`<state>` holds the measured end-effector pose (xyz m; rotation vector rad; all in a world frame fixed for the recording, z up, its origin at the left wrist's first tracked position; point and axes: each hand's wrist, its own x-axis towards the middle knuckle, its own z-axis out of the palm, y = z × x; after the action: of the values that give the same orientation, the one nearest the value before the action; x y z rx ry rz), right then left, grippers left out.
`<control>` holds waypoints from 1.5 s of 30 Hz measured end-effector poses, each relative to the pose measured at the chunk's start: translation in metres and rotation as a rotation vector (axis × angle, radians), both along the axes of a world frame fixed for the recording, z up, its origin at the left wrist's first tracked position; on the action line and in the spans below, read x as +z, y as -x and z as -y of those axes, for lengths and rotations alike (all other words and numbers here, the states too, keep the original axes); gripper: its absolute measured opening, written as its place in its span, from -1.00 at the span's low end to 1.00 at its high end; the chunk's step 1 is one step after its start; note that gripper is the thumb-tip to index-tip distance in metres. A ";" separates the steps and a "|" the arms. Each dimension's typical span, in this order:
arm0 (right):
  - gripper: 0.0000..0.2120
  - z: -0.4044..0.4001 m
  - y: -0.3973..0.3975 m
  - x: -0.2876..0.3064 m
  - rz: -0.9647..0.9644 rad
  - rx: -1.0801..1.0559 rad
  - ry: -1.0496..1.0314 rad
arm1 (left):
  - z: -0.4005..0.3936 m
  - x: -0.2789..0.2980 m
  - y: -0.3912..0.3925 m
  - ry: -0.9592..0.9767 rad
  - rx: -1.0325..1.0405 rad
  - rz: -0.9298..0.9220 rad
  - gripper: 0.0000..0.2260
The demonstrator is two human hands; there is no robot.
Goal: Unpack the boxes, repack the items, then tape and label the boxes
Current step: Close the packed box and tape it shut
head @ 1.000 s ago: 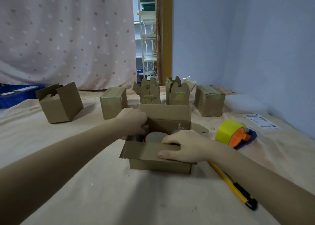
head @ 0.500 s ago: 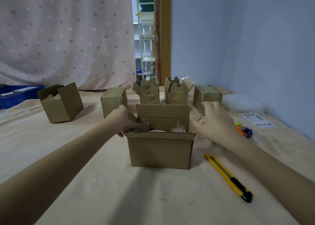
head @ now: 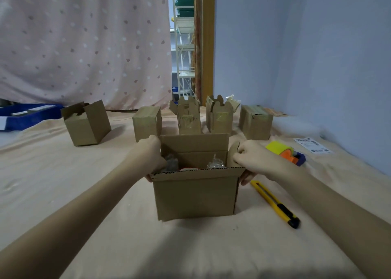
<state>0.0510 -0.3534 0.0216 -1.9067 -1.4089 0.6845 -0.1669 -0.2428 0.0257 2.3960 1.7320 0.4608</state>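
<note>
An open cardboard box (head: 195,194) stands in front of me on the beige cloth, its front and back flaps upright. Inside I glimpse plastic-wrapped items (head: 215,164) and something orange-rimmed. My left hand (head: 152,155) grips the box's left side at the flap. My right hand (head: 249,160) pinches the right side flap, thumb and fingers closed on the cardboard. A yellow tape roll on an orange and blue dispenser (head: 284,151) lies to the right. A white shipping label (head: 312,145) lies beyond it.
A yellow and black utility knife (head: 275,203) lies right of the box. Several small cardboard boxes (head: 86,123) line the back, two of them open (head: 219,116). A blue bin (head: 25,115) sits far left. A blue wall runs along the right.
The front flap has gone from folded down to upright. My right hand left it, swung out to the right, then came back onto the right side flap. My left hand stays at the left side.
</note>
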 end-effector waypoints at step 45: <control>-0.22 0.006 -0.006 -0.047 -0.127 0.184 -0.376 | 0.035 -0.063 0.015 -0.223 -0.375 0.592 -0.39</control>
<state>0.0568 -0.3598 -0.0254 -1.4332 -1.5211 0.5663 -0.1823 -0.2779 -0.0375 2.3044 1.0009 1.1983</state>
